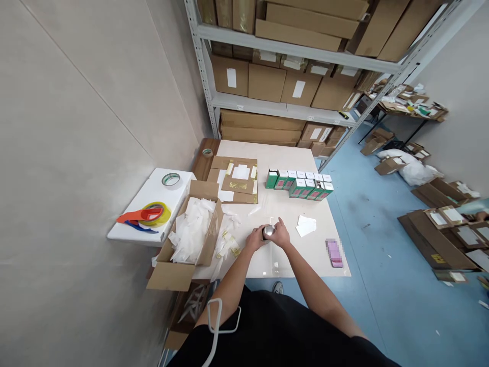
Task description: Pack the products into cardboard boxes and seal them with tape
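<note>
Between both hands, over the front middle of the table [294, 260], is a small dark round container [269, 231] with a shiny silver top. My left hand [255, 238] is closed around its left side. On its right side, my right hand [281, 236] grips it with the index finger raised. What lies under the container is hidden. Beyond the hands stand several green and white small boxes [305, 188] in rows. White paper pieces [306, 225] lie to the right, and a blurred purple stack [334, 253] sits near the table's right edge.
At left stands an open carton [218, 219] full of white wrapping. A white block [143, 183] bears an orange tape dispenser [141, 215] and a tape roll [170, 179]. Flattened cardboard [228, 184] lies at the back left. A shelf rack [263, 104] of cartons rises behind.
</note>
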